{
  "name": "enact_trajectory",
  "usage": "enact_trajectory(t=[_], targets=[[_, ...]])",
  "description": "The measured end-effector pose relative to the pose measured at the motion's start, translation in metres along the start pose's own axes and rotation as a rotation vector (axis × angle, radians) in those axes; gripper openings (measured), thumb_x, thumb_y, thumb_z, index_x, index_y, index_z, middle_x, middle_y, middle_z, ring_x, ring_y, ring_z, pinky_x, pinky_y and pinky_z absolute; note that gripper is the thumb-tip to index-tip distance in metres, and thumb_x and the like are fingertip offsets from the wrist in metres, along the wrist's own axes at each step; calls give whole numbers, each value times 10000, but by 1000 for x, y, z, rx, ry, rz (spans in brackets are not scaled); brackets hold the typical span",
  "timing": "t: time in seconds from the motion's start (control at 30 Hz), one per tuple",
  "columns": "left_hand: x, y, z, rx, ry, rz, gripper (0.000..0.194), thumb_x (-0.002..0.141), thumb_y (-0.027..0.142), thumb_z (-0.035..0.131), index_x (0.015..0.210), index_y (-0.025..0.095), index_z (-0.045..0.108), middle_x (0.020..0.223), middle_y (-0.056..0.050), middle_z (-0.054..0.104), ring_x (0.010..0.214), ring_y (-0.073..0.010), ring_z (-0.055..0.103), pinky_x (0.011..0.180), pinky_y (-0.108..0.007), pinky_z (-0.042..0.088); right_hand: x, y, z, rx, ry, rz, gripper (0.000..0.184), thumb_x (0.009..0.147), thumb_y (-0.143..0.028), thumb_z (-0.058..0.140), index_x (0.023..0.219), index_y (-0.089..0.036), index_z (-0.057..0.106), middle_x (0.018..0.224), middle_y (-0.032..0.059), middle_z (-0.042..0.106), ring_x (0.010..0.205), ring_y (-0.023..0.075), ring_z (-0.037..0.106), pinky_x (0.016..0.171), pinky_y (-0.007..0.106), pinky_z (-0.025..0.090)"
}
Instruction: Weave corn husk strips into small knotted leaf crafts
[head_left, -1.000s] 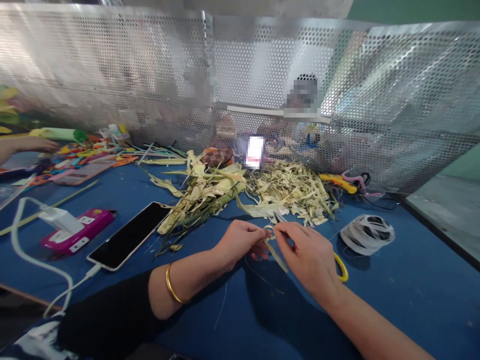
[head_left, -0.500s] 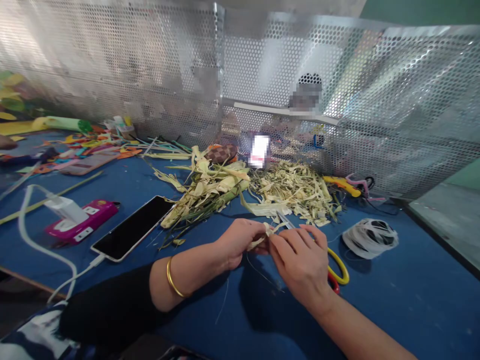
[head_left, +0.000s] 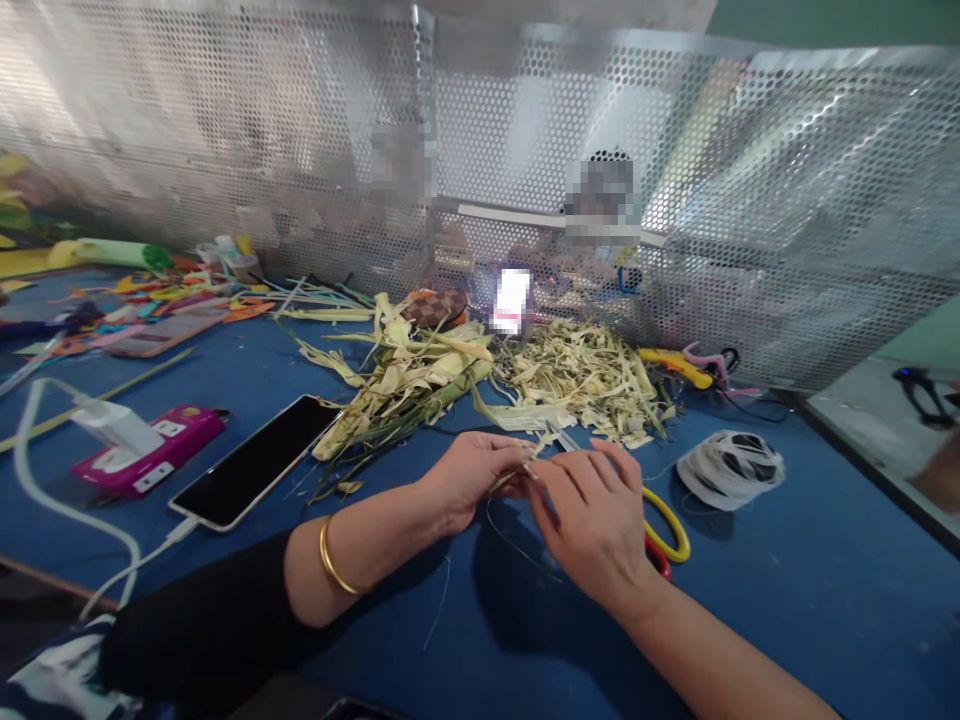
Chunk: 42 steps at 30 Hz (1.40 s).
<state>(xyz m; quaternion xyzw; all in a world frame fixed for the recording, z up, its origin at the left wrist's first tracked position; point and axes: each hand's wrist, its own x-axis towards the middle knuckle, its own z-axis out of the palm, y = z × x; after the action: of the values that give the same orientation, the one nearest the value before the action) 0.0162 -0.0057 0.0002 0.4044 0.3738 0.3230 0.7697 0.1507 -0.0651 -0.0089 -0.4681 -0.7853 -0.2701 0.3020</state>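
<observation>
My left hand (head_left: 471, 478) and my right hand (head_left: 596, 520) meet above the blue table (head_left: 787, 590), both pinched on a thin pale leaf strip (head_left: 517, 474) held between them. The left wrist wears a gold bangle (head_left: 328, 560). Scissors with yellow and red handles (head_left: 660, 520) lie on the table right behind my right hand, their blades pointing toward a pile of pale leaf trimmings (head_left: 581, 375). A bundle of longer leaves (head_left: 405, 385) lies to the left of that pile.
A black phone (head_left: 255, 460) on a white cable, a pink power strip (head_left: 150, 450) and a coil of white cord (head_left: 731, 465) lie around my hands. Coloured scraps (head_left: 165, 300) clutter the far left. A perforated metal screen (head_left: 675, 180) closes the back; people sit behind it.
My hands have drawn closer together and the strip, which hung down a second ago, is now gathered short between my fingertips. The view shifted slightly.
</observation>
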Motion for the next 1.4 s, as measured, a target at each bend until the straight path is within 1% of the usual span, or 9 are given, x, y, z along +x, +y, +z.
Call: enact_trajectory(t=[0.2, 0.4, 0.5, 0.7, 0.8, 0.9, 1.13, 1.2, 1.4], targets=[[-1, -3, -1, 7, 3, 11, 285, 570, 225, 749, 822, 97, 707, 735, -68, 698, 668, -134, 617, 661, -229, 463, -1, -3, 6, -97, -66, -338, 240, 867, -94, 420, 943, -157, 639, 814, 53, 628, 783, 185, 545, 938, 383, 337], [-2, -5, 1, 29, -13, 4, 307, 555, 212, 755, 840, 106, 716, 790, -83, 712, 716, -157, 635, 665, -235, 470, 1, -5, 9, -79, -67, -315, 249, 865, -87, 399, 893, -149, 639, 795, 54, 628, 759, 189, 547, 931, 395, 348], [0, -5, 0, 33, 8, -1, 311, 557, 221, 764, 845, 112, 720, 785, -77, 712, 694, -148, 633, 643, -228, 473, 1, -4, 8, 29, -38, -171, 189, 860, -94, 440, 842, -167, 613, 777, 46, 629, 747, 177, 550, 888, 380, 375], [1, 1, -1, 70, 108, 23, 252, 627, 184, 736, 871, 120, 719, 705, -62, 701, 585, -117, 626, 633, -235, 496, 1, 5, 9, 456, 9, 469, 105, 816, -160, 515, 723, -203, 538, 717, 13, 562, 692, 156, 539, 642, 280, 432], [2, 3, -1, 110, 126, 23, 234, 665, 169, 709, 895, 125, 716, 682, -57, 697, 576, -122, 636, 607, -230, 494, 1, 9, 10, 600, -26, 564, 121, 824, -188, 532, 706, -207, 546, 715, 4, 564, 694, 151, 541, 640, 270, 435], [2, 3, -1, 116, 142, 40, 224, 688, 168, 691, 905, 118, 715, 651, -49, 686, 551, -114, 623, 596, -230, 491, 1, 10, 9, 523, -52, 441, 98, 839, -203, 549, 753, -208, 596, 756, 15, 598, 726, 159, 553, 669, 290, 416], [3, -4, 0, 68, 129, 133, 239, 616, 200, 750, 830, 98, 725, 657, -34, 672, 547, -93, 571, 588, -222, 477, 0, 5, 2, 101, -9, -69, 178, 851, -100, 515, 837, -218, 647, 829, 33, 657, 835, 160, 581, 858, 344, 360], [2, -5, 2, 84, 125, 135, 234, 613, 209, 754, 821, 104, 727, 651, -30, 672, 544, -93, 568, 595, -226, 480, -1, 5, 5, 169, -8, 13, 163, 861, -117, 503, 843, -212, 635, 832, 36, 659, 821, 154, 586, 856, 337, 374], [-1, -3, 4, 145, 94, 90, 128, 675, 165, 692, 790, 122, 727, 646, -34, 683, 538, -100, 600, 610, -230, 502, 0, 10, 13, 622, -46, 560, 154, 825, -224, 540, 673, -205, 547, 699, 9, 581, 665, 151, 539, 620, 269, 428]])
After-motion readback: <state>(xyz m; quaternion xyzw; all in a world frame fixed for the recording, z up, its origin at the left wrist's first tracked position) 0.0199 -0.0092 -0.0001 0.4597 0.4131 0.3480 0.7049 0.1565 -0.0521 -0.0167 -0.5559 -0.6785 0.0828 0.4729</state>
